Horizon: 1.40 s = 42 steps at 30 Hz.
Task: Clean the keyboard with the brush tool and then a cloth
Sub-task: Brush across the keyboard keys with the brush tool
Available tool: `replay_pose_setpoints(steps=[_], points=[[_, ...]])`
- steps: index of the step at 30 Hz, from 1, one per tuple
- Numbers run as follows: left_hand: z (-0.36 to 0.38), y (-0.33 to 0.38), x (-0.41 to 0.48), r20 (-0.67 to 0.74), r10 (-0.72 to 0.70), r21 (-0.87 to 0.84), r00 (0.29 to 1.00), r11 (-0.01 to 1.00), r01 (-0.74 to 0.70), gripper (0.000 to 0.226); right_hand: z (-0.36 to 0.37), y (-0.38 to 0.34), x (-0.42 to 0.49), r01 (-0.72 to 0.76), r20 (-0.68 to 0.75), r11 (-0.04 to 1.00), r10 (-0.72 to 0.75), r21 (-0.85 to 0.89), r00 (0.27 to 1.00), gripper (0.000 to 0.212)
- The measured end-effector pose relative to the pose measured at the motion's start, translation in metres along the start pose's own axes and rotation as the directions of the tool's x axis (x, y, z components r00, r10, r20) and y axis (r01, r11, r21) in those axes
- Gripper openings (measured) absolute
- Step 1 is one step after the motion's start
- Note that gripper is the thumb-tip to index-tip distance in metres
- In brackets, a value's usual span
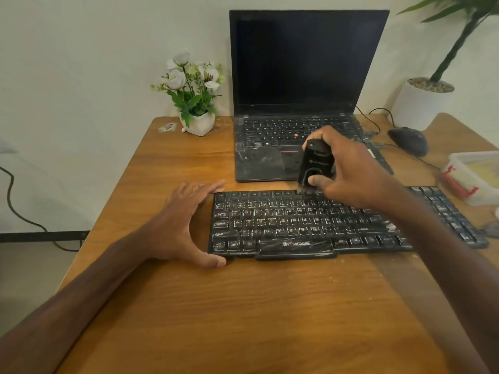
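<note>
Now the right hand grips the brush tool on the keyboard's top row, left hand spread wide bracing its left edge.

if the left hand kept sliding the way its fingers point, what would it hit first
Probably nothing soon: the left hand points up-right past the keyboard's top left corner. Beyond that bare table, the laptop's front edge seems first, though depth is unclear.

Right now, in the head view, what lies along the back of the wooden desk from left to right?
White pot of white flowers → open black laptop → black computer mouse → clear plastic box with red clips.
</note>
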<state>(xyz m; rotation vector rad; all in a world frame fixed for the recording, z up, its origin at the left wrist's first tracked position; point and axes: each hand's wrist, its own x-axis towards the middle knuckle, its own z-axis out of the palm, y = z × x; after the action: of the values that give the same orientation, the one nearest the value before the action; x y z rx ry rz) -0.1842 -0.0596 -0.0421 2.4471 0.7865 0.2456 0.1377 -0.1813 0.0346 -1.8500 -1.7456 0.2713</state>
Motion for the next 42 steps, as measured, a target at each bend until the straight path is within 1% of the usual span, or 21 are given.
replay_pose_setpoints(steps=[1, 2, 4, 7, 9, 10, 13, 14, 17, 19, 22, 24, 26, 29, 32, 35, 38, 40, 42], points=[[0.0, 0.0, 0.0, -0.001, 0.002, 0.002, 1.0, 1.0, -0.002, 0.142, -0.002, 0.0, 0.001, 0.011, -0.018, 1.0, -0.011, -0.002, 1.0, 0.062], [0.0, 0.0, 0.0, -0.003, 0.005, 0.004, 1.0, 1.0, -0.005, 0.141, -0.001, 0.0, 0.001, 0.018, -0.024, 0.999, -0.017, 0.034, 1.0, 0.061], [0.001, 0.0, 0.0, -0.007, 0.01, 0.005, 1.0, 1.0, -0.01, 0.141, 0.002, 0.004, -0.001, 0.014, 0.001, 0.995, -0.014, 0.1, 1.0, 0.06], [0.0, 0.001, 0.0, -0.005, 0.007, 0.004, 1.0, 1.0, -0.007, 0.14, -0.005, 0.009, -0.005, -0.024, 0.037, 0.999, 0.022, 0.03, 0.999, 0.061], [0.001, 0.002, -0.001, -0.006, 0.005, 0.004, 1.0, 1.0, -0.004, 0.14, -0.015, 0.01, -0.005, -0.024, 0.03, 0.999, 0.026, -0.038, 0.999, 0.061], [0.001, 0.002, -0.001, -0.003, 0.001, 0.004, 1.0, 1.0, -0.001, 0.14, -0.017, 0.009, -0.005, -0.015, 0.013, 0.999, 0.016, -0.044, 1.0, 0.06], [0.0, 0.003, -0.001, 0.006, -0.002, 0.004, 1.0, 1.0, 0.002, 0.139, -0.014, 0.013, -0.01, -0.022, -0.001, 0.998, 0.023, 0.055, 1.0, 0.061], [-0.001, 0.003, -0.002, 0.007, -0.001, 0.004, 1.0, 1.0, 0.001, 0.139, -0.013, 0.015, -0.012, -0.038, 0.005, 0.997, 0.038, 0.06, 0.999, 0.061], [-0.001, 0.005, -0.001, 0.012, -0.005, 0.007, 1.0, 1.0, 0.005, 0.139, -0.018, 0.02, -0.013, -0.053, -0.007, 0.998, 0.053, -0.039, 0.999, 0.063], [-0.003, 0.007, -0.002, 0.026, -0.015, -0.001, 1.0, 1.0, 0.015, 0.139, -0.024, 0.022, -0.012, -0.032, -0.069, 0.997, 0.027, -0.072, 0.997, 0.061], [-0.007, 0.012, -0.003, 0.062, -0.048, -0.021, 0.997, 0.999, 0.05, 0.137, -0.031, 0.028, -0.011, -0.034, -0.085, 0.996, 0.042, 0.088, 0.995, 0.061], [-0.009, 0.019, -0.002, 0.081, -0.076, 0.019, 0.994, 0.997, 0.074, 0.135, -0.033, 0.034, -0.009, -0.049, -0.065, 0.989, 0.059, 0.137, 0.996, 0.062], [-0.008, 0.03, 0.003, 0.074, -0.076, 0.113, 0.994, 0.991, 0.068, 0.132, -0.033, 0.038, -0.005, -0.043, -0.049, 0.987, 0.051, 0.154, 0.998, 0.062], [-0.001, 0.054, 0.018, 0.091, -0.033, 0.265, 0.995, 0.964, 0.007, 0.134, -0.033, 0.04, 0.0, -0.043, -0.019, 0.98, 0.047, 0.193, 0.999, 0.059], [0.003, 0.076, 0.037, 0.179, 0.008, 0.356, 0.984, 0.932, -0.072, 0.141, -0.029, 0.042, 0.004, -0.039, 0.021, 0.973, 0.035, 0.229, 0.999, 0.06], [0.009, 0.102, 0.058, 0.246, 0.034, 0.398, 0.969, 0.908, -0.133, 0.141, -0.026, 0.044, 0.003, -0.019, 0.036, 0.973, 0.011, 0.229, 0.999, 0.06], [0.019, 0.13, 0.079, 0.289, 0.068, 0.403, 0.955, 0.896, -0.185, 0.141, -0.026, 0.045, -0.003, 0.004, 0.015, 0.98, -0.007, 0.201, 1.0, 0.061], [0.024, 0.147, 0.092, 0.319, 0.06, 0.411, 0.946, 0.891, -0.195, 0.141, -0.027, 0.046, -0.006, 0.014, -0.001, 0.985, -0.014, 0.174, 1.0, 0.062], [0.027, 0.161, 0.104, 0.347, 0.024, 0.434, 0.938, 0.882, -0.183, 0.14, -0.028, 0.05, -0.008, 0.013, -0.018, 0.99, -0.01, 0.143, 1.0, 0.063]])
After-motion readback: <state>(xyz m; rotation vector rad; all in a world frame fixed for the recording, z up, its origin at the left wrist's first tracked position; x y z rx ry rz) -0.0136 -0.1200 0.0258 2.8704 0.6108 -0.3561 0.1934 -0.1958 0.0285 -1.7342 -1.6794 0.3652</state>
